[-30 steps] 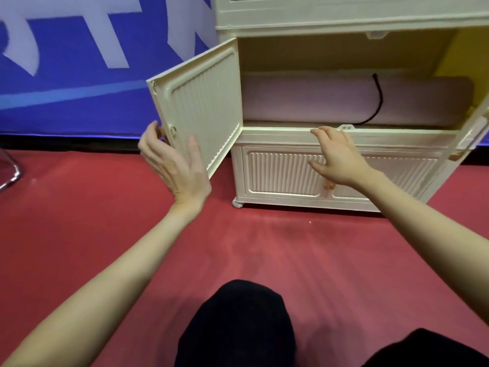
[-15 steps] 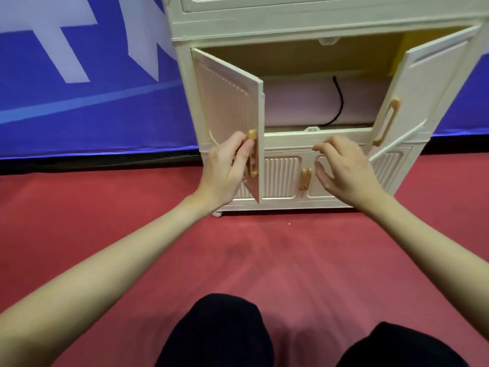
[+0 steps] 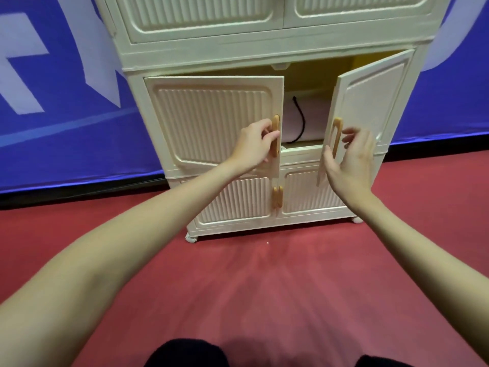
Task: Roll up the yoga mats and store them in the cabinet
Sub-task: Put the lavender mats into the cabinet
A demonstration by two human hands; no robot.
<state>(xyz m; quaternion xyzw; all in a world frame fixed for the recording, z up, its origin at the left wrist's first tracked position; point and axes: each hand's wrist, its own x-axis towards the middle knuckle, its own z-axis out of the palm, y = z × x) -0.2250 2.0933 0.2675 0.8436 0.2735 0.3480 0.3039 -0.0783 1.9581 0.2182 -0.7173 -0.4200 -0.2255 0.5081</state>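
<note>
Gripping the left door's handle (image 3: 275, 135), the left hand (image 3: 255, 147) has swung it nearly closed since half a second ago; the right hand (image 3: 353, 161), fingers seemingly loose, reaches the right door (image 3: 370, 96); the rolled mat (image 3: 312, 120) lies inside the cabinet (image 3: 264, 51).

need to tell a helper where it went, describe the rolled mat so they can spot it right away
Find the cream cabinet against the blue wall. Its middle compartment has two half-closed doors; through the gap between them lies the pale pink rolled mat. A black cord loops around it, and nothing else shows in there.
</note>
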